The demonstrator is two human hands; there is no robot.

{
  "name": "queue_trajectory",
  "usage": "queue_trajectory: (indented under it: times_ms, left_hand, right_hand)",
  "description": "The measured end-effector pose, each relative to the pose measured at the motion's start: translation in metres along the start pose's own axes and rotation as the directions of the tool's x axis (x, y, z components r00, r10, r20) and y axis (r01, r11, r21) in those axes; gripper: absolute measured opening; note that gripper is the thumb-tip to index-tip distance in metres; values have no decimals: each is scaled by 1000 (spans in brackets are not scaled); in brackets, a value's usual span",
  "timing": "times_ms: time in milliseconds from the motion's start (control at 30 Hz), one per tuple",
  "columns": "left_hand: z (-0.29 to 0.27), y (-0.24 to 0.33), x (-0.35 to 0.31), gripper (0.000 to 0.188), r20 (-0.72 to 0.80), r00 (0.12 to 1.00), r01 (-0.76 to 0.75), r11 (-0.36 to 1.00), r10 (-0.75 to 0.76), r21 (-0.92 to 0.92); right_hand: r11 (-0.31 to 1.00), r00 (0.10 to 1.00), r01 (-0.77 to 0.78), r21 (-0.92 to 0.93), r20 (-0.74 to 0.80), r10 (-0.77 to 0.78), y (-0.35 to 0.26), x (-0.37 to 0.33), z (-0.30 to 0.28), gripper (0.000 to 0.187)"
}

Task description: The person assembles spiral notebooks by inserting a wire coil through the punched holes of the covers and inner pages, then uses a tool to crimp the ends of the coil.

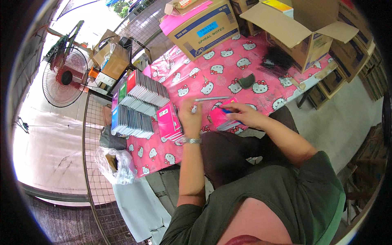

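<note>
Hands over pink tablecloth (212,81), at near edge. Right hand (245,115) flat on pink notebook (222,117), fingers grasping blue pen (229,112). Left hand (191,116) clenched beside notebook's left side, touching rod (212,98), which lies crosswise just beyond notebook. Right hand nearer. Notebook stacks (141,104) further left.

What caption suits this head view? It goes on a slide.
Right hand presses a pink notebook; left hand lifts a slim grey pen over the pink patterned tablecloth.
</note>
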State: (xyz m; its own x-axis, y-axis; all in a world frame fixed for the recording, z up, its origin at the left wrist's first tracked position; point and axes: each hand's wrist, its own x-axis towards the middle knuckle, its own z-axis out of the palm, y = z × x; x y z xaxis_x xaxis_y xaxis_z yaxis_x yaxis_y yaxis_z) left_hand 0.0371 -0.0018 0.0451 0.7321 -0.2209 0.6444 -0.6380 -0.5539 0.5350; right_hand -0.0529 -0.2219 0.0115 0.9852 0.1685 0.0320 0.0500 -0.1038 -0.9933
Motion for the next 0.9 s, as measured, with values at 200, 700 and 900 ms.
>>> queue_trajectory:
  times_ms: [200,700,900]
  left_hand:
    - [-117,4,86,16,208,977,-161,765,36,624]
    - [49,33,-26,34,703,695,-365,917,154,160]
    - [65,24,-31,31,841,539,-319,934,40,160]
  right_hand:
    - [522,952,-225,-823,-299,-61,93,-18,-75,52]
    - [134,937,-293,-947,-312,-158,156,67,-177,23]
    - [192,926,-279,-941,-316,-206,149,68,-195,23]
